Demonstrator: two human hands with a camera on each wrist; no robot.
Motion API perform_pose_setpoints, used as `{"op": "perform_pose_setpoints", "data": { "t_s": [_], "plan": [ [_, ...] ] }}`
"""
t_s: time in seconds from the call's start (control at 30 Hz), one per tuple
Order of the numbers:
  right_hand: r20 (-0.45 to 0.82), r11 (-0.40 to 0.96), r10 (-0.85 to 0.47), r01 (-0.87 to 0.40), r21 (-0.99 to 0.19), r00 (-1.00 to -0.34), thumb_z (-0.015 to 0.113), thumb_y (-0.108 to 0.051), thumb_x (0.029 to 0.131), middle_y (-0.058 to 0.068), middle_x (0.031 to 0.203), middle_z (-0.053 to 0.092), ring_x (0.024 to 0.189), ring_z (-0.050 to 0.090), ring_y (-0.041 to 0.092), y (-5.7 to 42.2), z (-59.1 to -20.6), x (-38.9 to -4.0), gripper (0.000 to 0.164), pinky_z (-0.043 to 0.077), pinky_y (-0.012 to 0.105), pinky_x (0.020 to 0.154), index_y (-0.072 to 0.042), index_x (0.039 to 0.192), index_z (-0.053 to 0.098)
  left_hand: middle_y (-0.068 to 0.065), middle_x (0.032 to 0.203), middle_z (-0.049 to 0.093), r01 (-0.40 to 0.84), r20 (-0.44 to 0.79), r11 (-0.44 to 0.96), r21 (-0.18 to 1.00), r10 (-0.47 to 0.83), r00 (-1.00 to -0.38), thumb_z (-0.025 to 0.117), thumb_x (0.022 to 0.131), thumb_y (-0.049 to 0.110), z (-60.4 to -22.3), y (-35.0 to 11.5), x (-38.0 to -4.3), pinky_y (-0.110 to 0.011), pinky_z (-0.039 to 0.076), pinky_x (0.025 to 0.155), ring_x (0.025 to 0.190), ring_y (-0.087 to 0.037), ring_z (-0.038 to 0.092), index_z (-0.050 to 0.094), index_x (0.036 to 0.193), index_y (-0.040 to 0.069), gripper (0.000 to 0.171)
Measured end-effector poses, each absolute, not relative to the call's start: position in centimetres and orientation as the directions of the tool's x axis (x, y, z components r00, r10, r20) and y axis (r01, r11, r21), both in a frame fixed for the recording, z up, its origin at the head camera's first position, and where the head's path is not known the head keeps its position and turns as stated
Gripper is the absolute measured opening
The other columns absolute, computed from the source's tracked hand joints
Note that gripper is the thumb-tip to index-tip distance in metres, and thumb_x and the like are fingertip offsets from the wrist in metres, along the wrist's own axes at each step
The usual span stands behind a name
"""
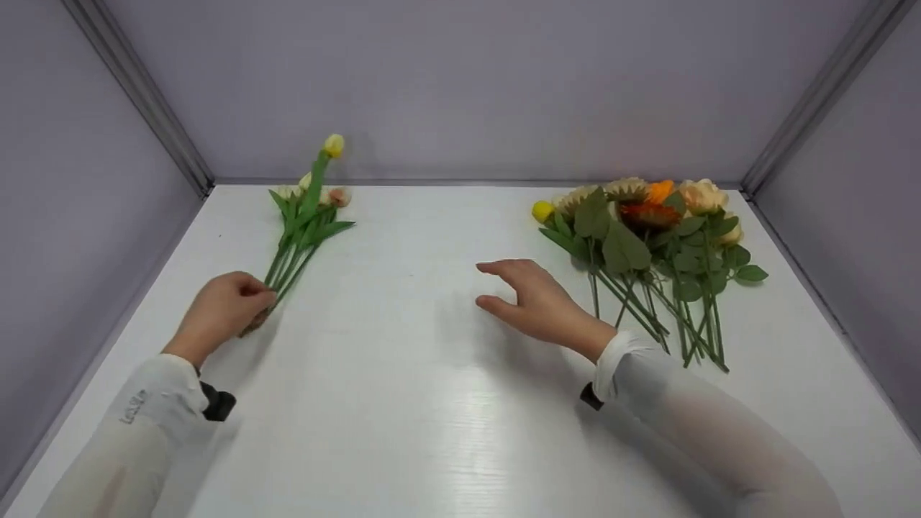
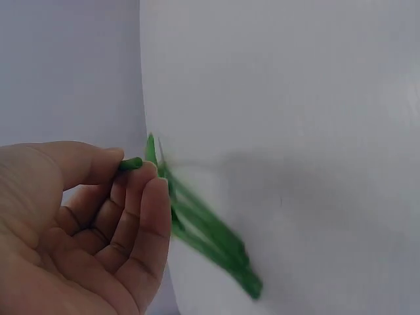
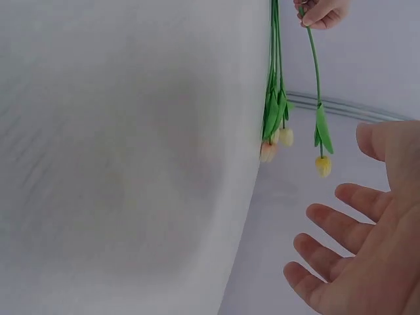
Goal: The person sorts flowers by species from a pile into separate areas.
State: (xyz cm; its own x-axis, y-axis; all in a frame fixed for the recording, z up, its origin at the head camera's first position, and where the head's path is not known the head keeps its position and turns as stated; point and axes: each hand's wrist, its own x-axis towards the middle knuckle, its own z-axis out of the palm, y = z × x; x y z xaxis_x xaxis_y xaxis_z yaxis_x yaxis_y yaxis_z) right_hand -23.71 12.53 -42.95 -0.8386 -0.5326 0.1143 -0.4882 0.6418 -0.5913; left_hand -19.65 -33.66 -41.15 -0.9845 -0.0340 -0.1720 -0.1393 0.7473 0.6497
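Nearest: translucent whitish sleeves, black band-like pieces at the wrists. Dark lettering on left sleeve, too blurred to read; no other brand, label or writing legible. Further in, left hand pinches the green stem end of a single yellow tulip with long green leaves, raised off the white tabletop at scene left. Right hand, right of middle, has fingers spread, gripping nothing. Beyond left hand, a small bunch of pale and pinkish tulips lies under the held one. Far right: mixed pile of yellow, orange, cream and peach flowers. Step looks like adding the yellow tulip to the left bunch; next move probably calls for lowering it alongside, then releasing the stem. Farthest: plain greyish-lilac wall.
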Motion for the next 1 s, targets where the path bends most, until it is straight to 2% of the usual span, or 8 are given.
{"op": "perform_pose_setpoints", "data": {
  "t_s": [0.2,0.37,0.57,0.8,1.0],
  "plan": [
    [0.139,0.632,-0.624,-0.601,-0.489,-0.769,0.056,-0.056,0.101,-0.007,0.15,0.051,0.143,0.038,0.019,10.6,-42.9,-22.7,0.06,0.029,0.046,0.118,-0.025,0.152,0.05,-0.018,0.104,0.07,-0.211,-0.19,0.781,0.588,-0.12,-0.974,0.056,0.105,0.028,-41.8,-38.8,-19.3,-0.036,0.049,0.071,0.091,-0.031,0.064,0.062,0.125,-0.006,0.039],
    [0.124,0.624,-0.659,-0.631,-0.461,-0.742,0.057,-0.053,0.103,-0.003,0.151,0.051,0.145,0.036,0.024,10.0,-43.0,-22.0,0.058,0.027,0.049,0.119,-0.02,0.151,0.052,-0.013,0.092,0.071,-0.258,-0.242,0.794,0.551,-0.144,-0.96,0.056,0.104,0.023,-42.4,-40.4,-19.5,-0.035,0.048,0.067,0.084,-0.028,0.063,0.063,0.12,-0.009,0.037],
    [0.094,0.636,-0.665,-0.628,-0.449,-0.741,0.058,-0.049,0.103,-0.001,0.149,0.053,0.146,0.036,0.026,10.1,-43.5,-21.6,0.055,0.028,0.052,0.118,-0.017,0.148,0.055,-0.008,0.085,0.069,-0.264,-0.302,0.82,0.507,-0.117,-0.946,0.059,0.102,0.022,-42.5,-40.2,-19.5,-0.036,0.047,0.067,0.078,-0.025,0.06,0.063,0.119,-0.009,0.036],
    [0.073,0.647,-0.672,-0.633,-0.425,-0.737,0.058,-0.047,0.104,0.001,0.149,0.053,0.146,0.036,0.028,10.8,-44.1,-21.6,0.054,0.028,0.054,0.118,-0.017,0.148,0.056,-0.014,0.091,0.07,-0.241,-0.3,0.837,0.492,-0.096,-0.949,0.063,0.1,0.021,-42.9,-40.2,-19.3,-0.04,0.05,0.073,0.082,-0.026,0.065,0.057,0.124,-0.015,0.043],
    [0.087,0.673,-0.649,-0.624,-0.397,-0.756,0.06,-0.045,0.103,0.003,0.147,0.055,0.145,0.037,0.031,11.9,-44.1,-22.2,0.052,0.027,0.054,0.118,-0.016,0.146,0.058,-0.016,0.091,0.068,-0.253,-0.311,0.841,0.478,-0.108,-0.944,0.059,0.103,0.029,-42.3,-40.0,-19.5,-0.046,0.049,0.077,0.086,-0.031,0.063,0.055,0.125,-0.014,0.049]
  ]
}}
